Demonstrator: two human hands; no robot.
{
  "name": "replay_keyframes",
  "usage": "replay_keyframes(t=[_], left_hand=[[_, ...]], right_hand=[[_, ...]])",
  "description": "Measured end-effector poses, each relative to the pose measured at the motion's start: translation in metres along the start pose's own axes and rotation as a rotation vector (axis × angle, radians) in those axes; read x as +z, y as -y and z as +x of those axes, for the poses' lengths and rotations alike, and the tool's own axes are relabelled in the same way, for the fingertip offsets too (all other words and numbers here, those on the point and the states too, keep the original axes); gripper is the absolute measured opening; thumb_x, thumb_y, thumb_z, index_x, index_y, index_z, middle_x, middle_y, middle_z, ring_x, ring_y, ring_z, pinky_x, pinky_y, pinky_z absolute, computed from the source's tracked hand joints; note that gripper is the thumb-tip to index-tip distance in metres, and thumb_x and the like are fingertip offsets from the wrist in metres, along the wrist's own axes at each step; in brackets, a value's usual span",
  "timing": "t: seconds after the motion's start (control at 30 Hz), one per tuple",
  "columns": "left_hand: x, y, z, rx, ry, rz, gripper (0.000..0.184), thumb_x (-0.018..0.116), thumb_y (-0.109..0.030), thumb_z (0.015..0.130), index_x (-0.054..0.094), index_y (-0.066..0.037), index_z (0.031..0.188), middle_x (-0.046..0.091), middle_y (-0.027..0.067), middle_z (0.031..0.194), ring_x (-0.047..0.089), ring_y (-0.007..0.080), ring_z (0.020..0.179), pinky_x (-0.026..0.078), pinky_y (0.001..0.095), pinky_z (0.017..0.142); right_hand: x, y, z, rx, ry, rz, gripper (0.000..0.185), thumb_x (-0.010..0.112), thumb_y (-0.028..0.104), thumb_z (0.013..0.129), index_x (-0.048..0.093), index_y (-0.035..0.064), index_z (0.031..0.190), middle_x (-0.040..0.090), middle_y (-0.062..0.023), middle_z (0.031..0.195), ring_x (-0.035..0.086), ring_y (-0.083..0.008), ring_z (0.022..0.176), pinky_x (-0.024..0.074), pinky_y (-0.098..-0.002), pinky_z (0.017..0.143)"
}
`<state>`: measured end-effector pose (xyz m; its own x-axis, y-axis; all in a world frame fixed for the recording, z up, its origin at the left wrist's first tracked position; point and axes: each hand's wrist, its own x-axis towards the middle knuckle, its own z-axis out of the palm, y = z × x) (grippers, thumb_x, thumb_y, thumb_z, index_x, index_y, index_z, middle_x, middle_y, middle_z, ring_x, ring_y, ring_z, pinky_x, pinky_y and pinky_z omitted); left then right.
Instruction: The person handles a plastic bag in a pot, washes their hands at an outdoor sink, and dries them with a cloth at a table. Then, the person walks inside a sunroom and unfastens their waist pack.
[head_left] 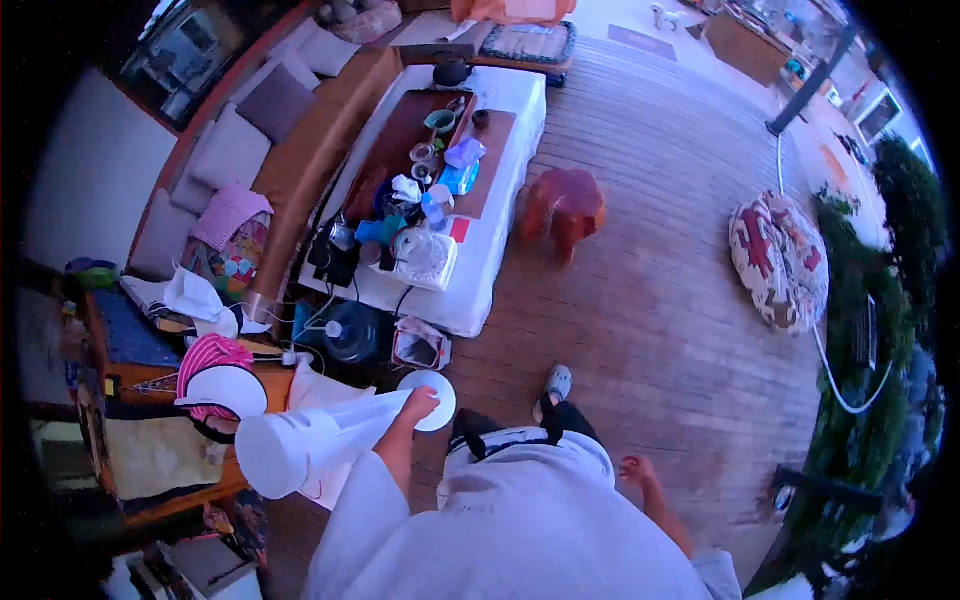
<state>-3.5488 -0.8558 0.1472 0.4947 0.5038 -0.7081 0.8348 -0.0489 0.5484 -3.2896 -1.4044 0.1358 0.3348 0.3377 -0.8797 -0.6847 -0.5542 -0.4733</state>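
Note:
My left hand (421, 403) is closed on a long white object (350, 425) beside its round white disc. The object runs down to the left and ends in a wide cylinder (272, 455); what it is, I cannot make out. Out to the right of my body, above the wooden floor, my right hand (637, 469) hangs with loosely curled fingers and nothing visible in it. A white round-faced item (225, 391) with a pink striped part lies just beyond the cylinder.
A long table (480, 285) with a white cloth bears a tray, cups and bottles. Behind it runs a cushioned bench (310, 130). A reddish-brown stool (566, 205) stands on the planks. A patterned round cushion (780, 260) lies by the plants. A water jug (355, 332) sits near the table.

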Motion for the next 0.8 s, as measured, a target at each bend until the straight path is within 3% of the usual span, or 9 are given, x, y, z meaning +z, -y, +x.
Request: replay_keyframes(t=[0.1, 0.17, 0.3, 0.5, 0.57, 0.6, 0.7, 0.77, 0.8], left_hand=[[0.0, -0.022, 0.016, -0.106, -0.033, -0.047, 0.032, 0.058, -0.014, 0.068, 0.055, -0.001, 0.097, 0.059, 0.0137, 0.087, 0.057, 0.0222, 0.081, 0.044, 0.0312, 0.072], [-0.004, -0.04, 0.03, 0.14, -0.203, -0.202, 0.032, 0.059, -0.015, 0.069, 0.054, -0.001, 0.098, 0.059, 0.0128, 0.085, 0.057, 0.0208, 0.078, 0.045, 0.0305, 0.07], [-0.052, -0.113, 0.066, 0.21, -0.461, -0.31, 0.034, 0.059, -0.02, 0.071, 0.052, -0.002, 0.098, 0.059, 0.0119, 0.085, 0.057, 0.0211, 0.081, 0.044, 0.0304, 0.072], [-0.17, -0.165, 0.191, 0.229, -0.695, -0.575, 0.041, 0.057, -0.01, 0.07, 0.046, 0.0, 0.109, 0.054, 0.0102, 0.098, 0.054, 0.0184, 0.084, 0.043, 0.0295, 0.075], [-0.207, -0.178, 0.247, 0.277, -0.759, -0.619, 0.04, 0.056, -0.008, 0.071, 0.046, -0.001, 0.109, 0.054, 0.0104, 0.099, 0.053, 0.0178, 0.085, 0.043, 0.0293, 0.076], [-0.231, -0.19, 0.272, 0.284, -0.806, -0.675, 0.039, 0.056, -0.007, 0.071, 0.046, -0.002, 0.109, 0.053, 0.0102, 0.101, 0.053, 0.0181, 0.086, 0.043, 0.0284, 0.076], [-0.292, -0.211, 0.355, 0.277, -0.898, -0.752, 0.034, 0.056, -0.008, 0.072, 0.049, -0.003, 0.105, 0.052, 0.0111, 0.102, 0.052, 0.0206, 0.089, 0.041, 0.0291, 0.078], [-0.326, -0.212, 0.417, 0.281, -0.938, -0.75, 0.032, 0.057, -0.01, 0.072, 0.051, -0.003, 0.102, 0.052, 0.0121, 0.102, 0.051, 0.0228, 0.091, 0.04, 0.0306, 0.08], [-0.34, -0.207, 0.447, 0.241, -1.01, -0.464, 0.028, 0.057, -0.013, 0.072, 0.053, -0.003, 0.098, 0.052, 0.0142, 0.101, 0.049, 0.026, 0.093, 0.039, 0.0331, 0.082]], right_hand=[[-0.036, 0.111, 0.031, -0.065, -0.122, -0.189, 0.021, 0.051, 0.003, 0.075, 0.051, -0.0014, 0.096, 0.057, -0.0107, 0.078, 0.057, -0.0188, 0.06, 0.0458, -0.0287, 0.049], [-0.063, 0.155, 0.047, -0.062, -0.1, -0.145, 0.022, 0.05, 0.004, 0.076, 0.05, -0.0009, 0.098, 0.057, -0.0107, 0.079, 0.057, -0.0184, 0.059, 0.0459, -0.0282, 0.049], [-0.079, 0.256, 0.087, -0.186, -0.159, -0.258, 0.02, 0.05, 0.009, 0.077, 0.051, 0.0025, 0.096, 0.056, -0.0095, 0.079, 0.056, -0.0178, 0.055, 0.0448, -0.0268, 0.047], [-0.104, 0.286, 0.143, -0.316, -0.025, -0.325, 0.017, 0.053, 0.016, 0.078, 0.053, 0.0037, 0.09, 0.056, -0.0067, 0.075, 0.053, -0.0156, 0.059, 0.0425, -0.0259, 0.05], [-0.098, 0.292, 0.138, -0.185, 0.1, -0.133, 0.017, 0.052, 0.018, 0.079, 0.054, 0.0036, 0.086, 0.055, -0.0043, 0.07, 0.051, -0.014, 0.061, 0.0418, -0.0293, 0.051], [-0.111, 0.278, 0.142, -0.131, -0.014, -0.343, 0.008, 0.049, 0.01, 0.074, 0.052, 0.0053, 0.069, 0.052, -0.0021, 0.063, 0.049, -0.0119, 0.061, 0.0384, -0.0247, 0.051], [-0.17, 0.217, 0.149, -0.026, 0.255, -0.38, 0.015, 0.047, 0.014, 0.08, 0.054, 0.0026, 0.088, 0.055, -0.0015, 0.074, 0.05, -0.0113, 0.065, 0.0404, -0.0251, 0.055], [-0.114, 0.278, 0.126, 0.212, 0.11, -0.245, 0.017, 0.047, 0.015, 0.08, 0.053, 0.0032, 0.091, 0.055, -0.003, 0.077, 0.051, -0.0142, 0.067, 0.0415, -0.0275, 0.054], [-0.098, 0.304, 0.125, 0.282, 0.059, -0.193, 0.018, 0.047, 0.016, 0.081, 0.053, 0.0034, 0.093, 0.055, -0.0038, 0.078, 0.052, -0.0156, 0.068, 0.0421, -0.0288, 0.054]])
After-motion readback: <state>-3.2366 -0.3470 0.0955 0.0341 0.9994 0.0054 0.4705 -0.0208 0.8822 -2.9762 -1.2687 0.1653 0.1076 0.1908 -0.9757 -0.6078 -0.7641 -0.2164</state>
